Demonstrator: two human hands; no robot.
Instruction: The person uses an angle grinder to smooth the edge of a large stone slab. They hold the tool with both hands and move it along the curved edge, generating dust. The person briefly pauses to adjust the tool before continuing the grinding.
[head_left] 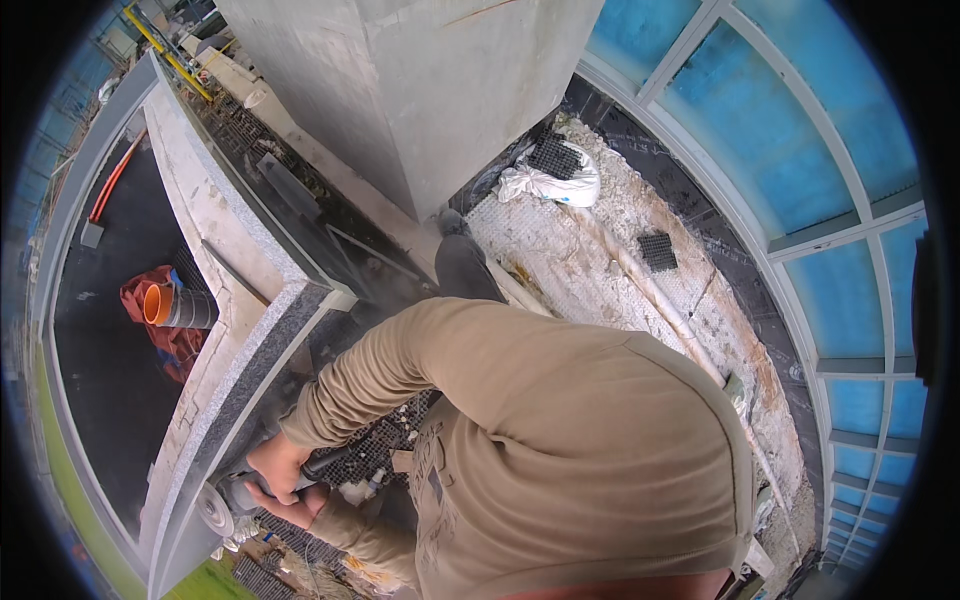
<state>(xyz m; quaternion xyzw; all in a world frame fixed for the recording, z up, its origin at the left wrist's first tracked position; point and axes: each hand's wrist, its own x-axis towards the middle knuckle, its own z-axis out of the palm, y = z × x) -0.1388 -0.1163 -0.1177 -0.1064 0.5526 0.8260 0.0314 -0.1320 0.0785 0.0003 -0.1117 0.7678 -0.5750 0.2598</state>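
An angle grinder [238, 493] with a grey body is held in both my hands, low at the left. My right hand [277, 464] closes over its top, while my left hand [290, 507] wraps it from below. A dark handle or rear end [325, 459] sticks out beside my right hand. The grinder's round disc [214, 511] is at the outer face of a planter wall edged in speckled grey stone [262, 385]. Whether the disc touches the stone, I cannot tell. My tan-sleeved arms and torso hide part of the ground.
Inside the planter lies an orange-ended pipe [158, 304] on red sheeting. A concrete column [400, 100] rises ahead. To the right are a white sack [565, 180], a black grid piece [656, 251], a long pale pipe [640, 275] and blue-paned framing [800, 150]. Black grid panels [385, 440] lie near my hands.
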